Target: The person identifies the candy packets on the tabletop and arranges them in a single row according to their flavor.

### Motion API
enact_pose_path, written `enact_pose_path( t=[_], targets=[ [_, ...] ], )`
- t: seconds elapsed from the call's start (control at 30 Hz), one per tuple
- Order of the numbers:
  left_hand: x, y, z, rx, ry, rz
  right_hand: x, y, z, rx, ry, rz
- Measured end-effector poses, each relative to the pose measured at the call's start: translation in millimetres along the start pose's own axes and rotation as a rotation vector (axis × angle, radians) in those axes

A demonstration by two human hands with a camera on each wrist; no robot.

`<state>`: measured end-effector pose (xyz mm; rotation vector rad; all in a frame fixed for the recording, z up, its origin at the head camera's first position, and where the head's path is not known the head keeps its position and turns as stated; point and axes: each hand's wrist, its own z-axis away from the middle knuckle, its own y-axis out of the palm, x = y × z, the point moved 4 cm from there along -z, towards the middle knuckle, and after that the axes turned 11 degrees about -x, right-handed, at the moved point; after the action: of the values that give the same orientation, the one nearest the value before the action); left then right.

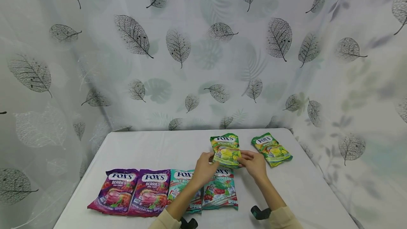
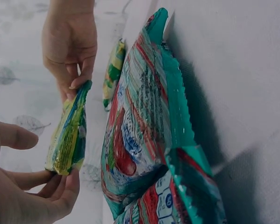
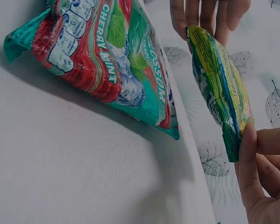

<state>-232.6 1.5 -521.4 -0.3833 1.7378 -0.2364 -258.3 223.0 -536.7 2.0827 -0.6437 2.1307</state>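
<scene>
Both hands hold a green and yellow Fox's candy bag (image 1: 226,150) up above the table, its printed front showing in the head view. My right hand (image 1: 254,163) pinches its right edge between thumb and fingers. At the left edge, my left hand (image 1: 205,169) has its fingers against the bag, while the thumb stands apart from it in the left wrist view. Just below the held bag lies a teal Fox's mint blossom bag (image 1: 220,192), its top partly covered. A second teal bag (image 1: 181,185) beside it is partly hidden by my left forearm.
Two purple Fox's berries bags, one at far left (image 1: 114,192) and one beside it (image 1: 150,192), continue the front row on the white table (image 1: 152,147). Another green and yellow bag (image 1: 271,149) lies at the back right. A leaf-print curtain (image 1: 197,70) hangs behind.
</scene>
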Motion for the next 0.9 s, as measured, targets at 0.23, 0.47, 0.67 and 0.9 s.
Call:
enact_pose_path(
  t=[0.23, 0.47, 0.67, 0.9],
  targets=[
    [-3.8, 5.9, 8.0, 0.033, -0.004, 0.027, -4, -10, 5.2, -0.018, -0.003, 0.031],
    [-4.7, 14.2, 13.0, 0.06, -0.022, 0.026, -10, -22, 6.1, -0.03, 0.002, 0.04],
    [-8.5, 19.7, 18.5, 0.078, -0.03, 0.035, -15, -31, 8.5, -0.032, 0.017, 0.049],
    [-11.0, 24.7, 25.7, 0.088, -0.017, 0.01, -22, -41, 13.1, -0.038, 0.041, 0.041]
  ],
)
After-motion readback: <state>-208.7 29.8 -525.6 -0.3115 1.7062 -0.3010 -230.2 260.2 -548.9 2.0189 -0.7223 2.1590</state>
